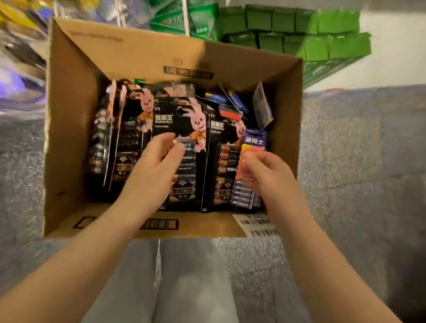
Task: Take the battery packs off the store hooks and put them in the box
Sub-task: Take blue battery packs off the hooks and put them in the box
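An open cardboard box (69, 132) stands on the floor in front of me, filled with several battery packs. Most are black packs with a pink rabbit on them. My left hand (157, 163) pinches the lower part of a black Duracell pack (179, 119) in the middle of the box. My right hand (268, 174) grips a smaller orange and purple battery pack (254, 141) at the box's right side, next to another black pack (222, 147). Blue packs (235, 102) lie loose at the far right corner.
Green boxes (302, 34) are stacked on the floor beyond the box, to the right. Blurred hanging goods in yellow, purple and green fill the top left. Grey speckled floor (357, 157) surrounds the box. My grey trouser legs (189, 289) show below it.
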Motion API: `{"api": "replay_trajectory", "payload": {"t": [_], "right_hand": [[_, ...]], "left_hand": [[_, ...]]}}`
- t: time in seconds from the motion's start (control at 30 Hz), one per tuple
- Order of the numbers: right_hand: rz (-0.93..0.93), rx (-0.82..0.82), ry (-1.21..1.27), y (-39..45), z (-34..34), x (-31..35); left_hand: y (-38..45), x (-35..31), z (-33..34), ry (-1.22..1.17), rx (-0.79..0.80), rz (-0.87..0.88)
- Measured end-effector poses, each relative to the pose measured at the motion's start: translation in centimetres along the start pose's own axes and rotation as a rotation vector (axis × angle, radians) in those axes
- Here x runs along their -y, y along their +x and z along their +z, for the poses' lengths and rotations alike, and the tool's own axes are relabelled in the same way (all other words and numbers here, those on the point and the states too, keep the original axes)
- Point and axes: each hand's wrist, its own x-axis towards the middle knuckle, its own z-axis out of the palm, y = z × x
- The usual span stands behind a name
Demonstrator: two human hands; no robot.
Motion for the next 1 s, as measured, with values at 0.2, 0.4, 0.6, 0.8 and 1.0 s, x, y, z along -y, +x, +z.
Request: {"api": "replay_trajectory", "payload": {"t": [0.2, 0.4, 0.6, 0.8, 1.0], "right_hand": [[-0.063, -0.219, -0.098, 0.3, 2.0, -1.5], [0.022, -0.431, -0.463, 0.7, 4.0, -3.2], [0.075, -0.432, -0.469, 1.3, 3.7, -4.3], [0.038, -0.529, -0.438, 1.1, 4.9, -4.1], [0.056, -0.474, -0.495, 1.5, 3.7, -3.3]], "left_hand": [[-1.5, -0.9, 0.7, 0.054, 0.012, 0.095], [-0.8, -0.6, 0.9, 0.144, 0.103, 0.08], [-0.4, 0.3, -0.1, 0.154, 0.14, 0.068], [0.1, 0.1, -1.0, 0.269, 0.278, 0.114], [0.6, -0.2, -2.0, 0.319, 0.317, 0.13]]}}
